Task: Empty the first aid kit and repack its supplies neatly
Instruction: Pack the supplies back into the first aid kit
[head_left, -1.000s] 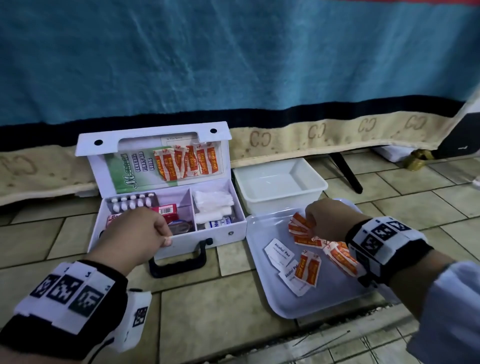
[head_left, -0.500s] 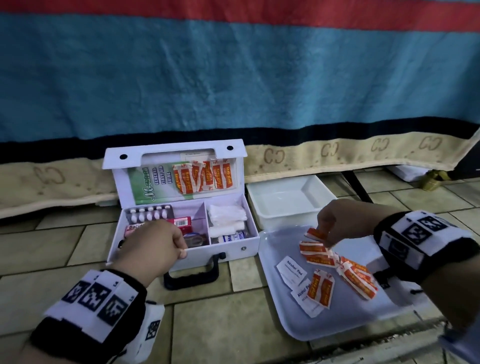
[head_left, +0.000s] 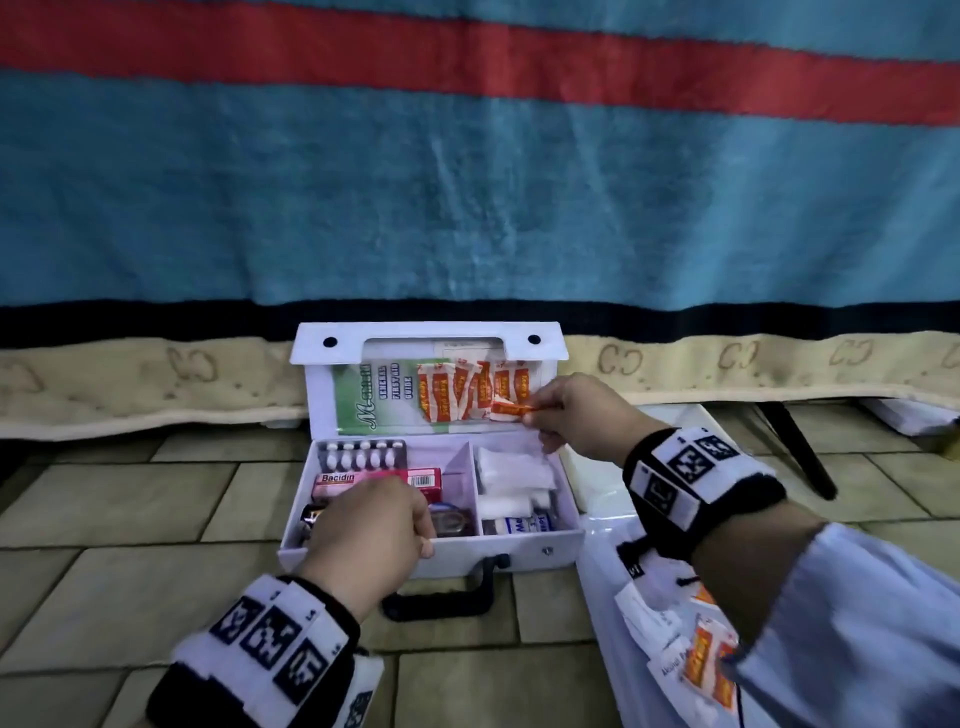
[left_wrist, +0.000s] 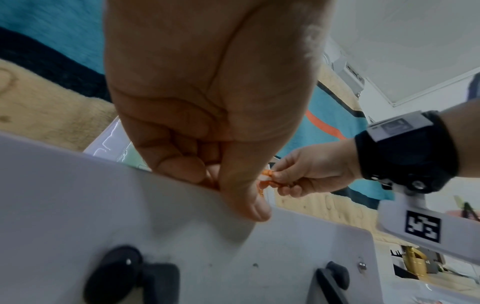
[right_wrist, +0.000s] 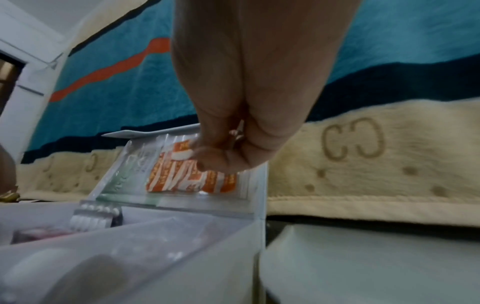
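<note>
The white first aid kit (head_left: 519, 556) stands open on the tiled floor, its lid (head_left: 426, 338) upright. My left hand (head_left: 421, 535) grips the front wall, thumb outside (left_wrist: 249, 209), fingers inside. My right hand (head_left: 535, 415) pinches one orange bandage packet (head_left: 511, 410) at the lid pocket, where several like packets (head_left: 457, 395) sit beside a green guide. The wrist view shows the held packet (right_wrist: 182, 151) against those packets (right_wrist: 182, 181). Inside lie a pill blister (head_left: 363, 457), a pink Bacidin box (head_left: 363, 478) and white gauze (head_left: 514, 473).
A white tray (head_left: 597, 587) right of the kit holds more orange packets (head_left: 706, 660) and alcohol pads (head_left: 649, 623), partly under my forearm. A white tub (head_left: 597, 483) sits behind it. A striped blanket (head_left: 467, 208) hangs behind; a black leg (head_left: 795, 447) stands right.
My right hand has lifted one orange packet off the tray and carried it up and left to the lid pocket. The left hand has kept its grip on the front wall.
</note>
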